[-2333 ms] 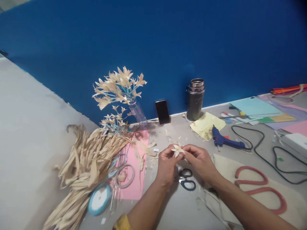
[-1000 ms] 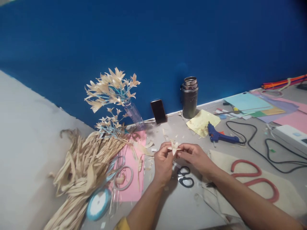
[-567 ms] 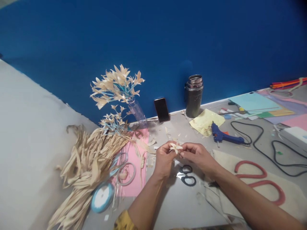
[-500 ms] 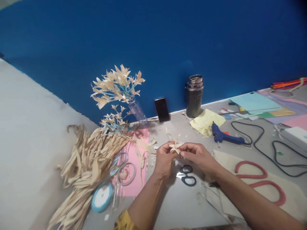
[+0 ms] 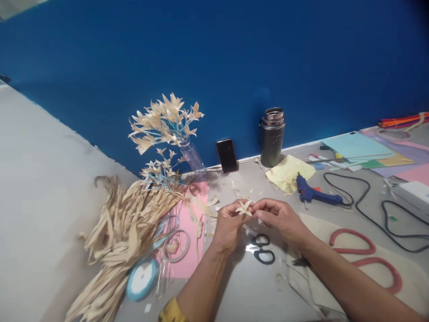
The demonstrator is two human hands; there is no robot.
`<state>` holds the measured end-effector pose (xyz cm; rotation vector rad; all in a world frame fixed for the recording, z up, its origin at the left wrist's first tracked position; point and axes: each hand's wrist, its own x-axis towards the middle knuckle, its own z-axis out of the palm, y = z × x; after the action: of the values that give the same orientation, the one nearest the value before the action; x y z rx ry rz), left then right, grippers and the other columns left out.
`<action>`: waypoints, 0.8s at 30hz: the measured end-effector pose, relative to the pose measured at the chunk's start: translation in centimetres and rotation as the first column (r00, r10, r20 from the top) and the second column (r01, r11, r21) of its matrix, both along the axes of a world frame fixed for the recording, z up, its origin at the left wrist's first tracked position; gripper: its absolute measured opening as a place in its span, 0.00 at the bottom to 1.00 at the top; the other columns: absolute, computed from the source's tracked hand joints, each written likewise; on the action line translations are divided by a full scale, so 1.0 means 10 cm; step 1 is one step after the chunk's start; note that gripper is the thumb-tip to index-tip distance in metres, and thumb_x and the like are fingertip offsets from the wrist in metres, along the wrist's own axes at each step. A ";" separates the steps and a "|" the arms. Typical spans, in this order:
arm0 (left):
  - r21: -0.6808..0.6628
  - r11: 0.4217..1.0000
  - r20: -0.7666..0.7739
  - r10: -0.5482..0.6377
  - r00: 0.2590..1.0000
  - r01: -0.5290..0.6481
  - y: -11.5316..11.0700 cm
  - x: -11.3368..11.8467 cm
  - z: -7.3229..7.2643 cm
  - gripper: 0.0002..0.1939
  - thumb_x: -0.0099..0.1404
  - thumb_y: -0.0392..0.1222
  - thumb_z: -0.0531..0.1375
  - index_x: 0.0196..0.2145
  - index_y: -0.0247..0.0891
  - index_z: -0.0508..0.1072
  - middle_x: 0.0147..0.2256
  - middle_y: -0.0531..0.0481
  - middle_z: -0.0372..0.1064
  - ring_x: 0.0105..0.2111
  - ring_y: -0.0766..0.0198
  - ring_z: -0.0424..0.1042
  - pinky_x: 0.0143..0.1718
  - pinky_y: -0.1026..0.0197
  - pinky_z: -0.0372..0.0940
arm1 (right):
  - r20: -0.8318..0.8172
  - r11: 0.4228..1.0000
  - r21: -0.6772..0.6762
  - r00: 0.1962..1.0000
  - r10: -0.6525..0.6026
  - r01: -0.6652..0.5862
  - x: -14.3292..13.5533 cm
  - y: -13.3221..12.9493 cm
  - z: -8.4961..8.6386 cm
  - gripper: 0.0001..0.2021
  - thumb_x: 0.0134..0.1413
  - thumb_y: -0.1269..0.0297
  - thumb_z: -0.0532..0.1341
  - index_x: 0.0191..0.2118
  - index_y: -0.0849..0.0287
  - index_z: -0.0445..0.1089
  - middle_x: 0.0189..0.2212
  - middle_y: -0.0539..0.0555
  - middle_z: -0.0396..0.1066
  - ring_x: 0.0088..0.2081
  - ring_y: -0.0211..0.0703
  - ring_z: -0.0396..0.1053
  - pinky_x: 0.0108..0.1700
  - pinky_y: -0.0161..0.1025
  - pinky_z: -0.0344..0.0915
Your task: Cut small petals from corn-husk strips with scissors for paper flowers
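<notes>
A small cream flower [image 5: 244, 208], with pointed petals that look like dried husk, sits between my hands above the table. My left hand [image 5: 228, 227] is closed around its base, which the fingers hide. My right hand [image 5: 280, 220] is closed too, its thumb and fingertips pinching at the flower's right-hand petals. Just below the hands lies a pair of scissors with black handles [image 5: 257, 253], the blades partly hidden by my left hand. Larger scissors with red handles [image 5: 372, 247] lie under my right forearm, resting on a pale sheet [image 5: 414, 273].
Dried husks [image 5: 117, 237] are heaped at left beside a blue ribbon spool [image 5: 153, 281] and pink paper [image 5: 189, 264]. Similar flowers [image 5: 167, 112] stand in a clear vase [image 5: 192, 156]. Along the wall are a phone [image 5: 227, 155] and a flask [image 5: 272, 141]. A blue glue gun [image 5: 313, 193] trails its cord.
The right fingertips have shifted slightly on the flower's petals, and the flower is tilted a little differently. The whole view has moved slightly; the other things stay where they were.
</notes>
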<state>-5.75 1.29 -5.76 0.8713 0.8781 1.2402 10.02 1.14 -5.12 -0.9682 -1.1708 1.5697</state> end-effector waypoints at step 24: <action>-0.063 0.995 0.018 -0.071 0.997 0.072 0.00 -0.02 0.03 0.45 0.49 0.36 0.73 0.62 0.39 0.62 0.26 0.53 0.73 0.27 0.68 0.71 0.35 0.65 0.61 | 0.101 0.998 0.016 0.993 -0.062 0.061 0.04 0.03 -0.01 0.12 0.50 0.55 0.67 0.34 0.59 0.76 0.26 0.49 0.72 0.26 0.37 0.62 0.31 0.36 0.57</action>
<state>-5.92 1.26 -5.42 0.8338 0.8622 1.1498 10.40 1.46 -5.19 -1.0760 -1.2079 1.4776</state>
